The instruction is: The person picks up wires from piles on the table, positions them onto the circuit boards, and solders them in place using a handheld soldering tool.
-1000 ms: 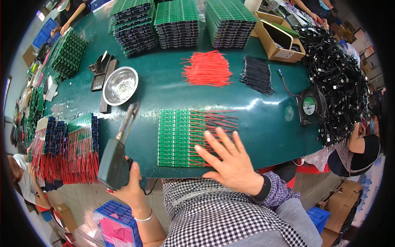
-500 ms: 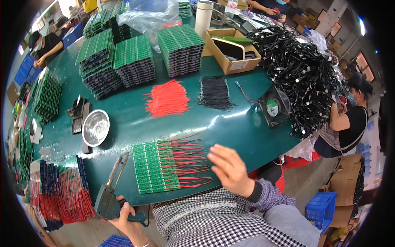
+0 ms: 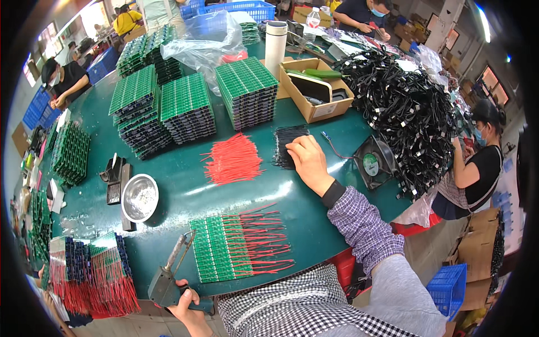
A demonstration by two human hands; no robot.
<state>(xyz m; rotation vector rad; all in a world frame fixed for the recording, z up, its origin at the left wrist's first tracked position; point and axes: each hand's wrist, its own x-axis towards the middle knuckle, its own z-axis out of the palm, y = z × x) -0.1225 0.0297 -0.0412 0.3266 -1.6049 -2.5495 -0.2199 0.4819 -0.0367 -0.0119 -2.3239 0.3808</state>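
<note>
Tabletop [image 3: 313, 222] room between right hand [image 3: 308, 160] and edge [image 3: 335, 255]

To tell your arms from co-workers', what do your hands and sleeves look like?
The right hand is ungloved, with a black cuff, a purple-and-white checked sleeve and grey cloth above. The left hand is ungloved too, with no sleeve in view.

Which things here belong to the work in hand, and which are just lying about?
Apparently in the work:
soldering gun, in the left hand
black wires, under the right hand
red-wired green circuit-board panel
loose red wires

Probably just lying about:
clear plastic bag
open cardboard box
clear bottle
</note>
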